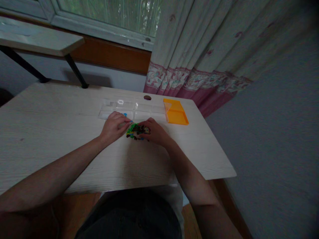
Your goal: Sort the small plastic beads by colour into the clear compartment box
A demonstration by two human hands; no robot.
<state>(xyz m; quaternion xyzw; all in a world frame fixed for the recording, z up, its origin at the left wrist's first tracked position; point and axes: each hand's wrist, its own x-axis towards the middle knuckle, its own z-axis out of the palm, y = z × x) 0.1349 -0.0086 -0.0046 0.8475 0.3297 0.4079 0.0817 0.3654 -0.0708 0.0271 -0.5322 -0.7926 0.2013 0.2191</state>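
A small heap of tiny coloured pieces (134,132), green, blue and dark, lies on the pale wooden table (50,132). My left hand (115,125) rests beside the heap on its left, fingers curled with the tips touching the pieces. My right hand (154,131) cups the heap from the right, fingers bent over it. What either hand grips is too small to make out. Just behind the hands sits a clear plastic box with compartments (134,109), a blue piece (125,115) inside one.
An orange lid (175,112) lies to the right of the clear box. A round cable hole (147,97) is at the table's far edge. A curtain (199,59) hangs behind, a window (112,16) and a second table (37,39) at far left.
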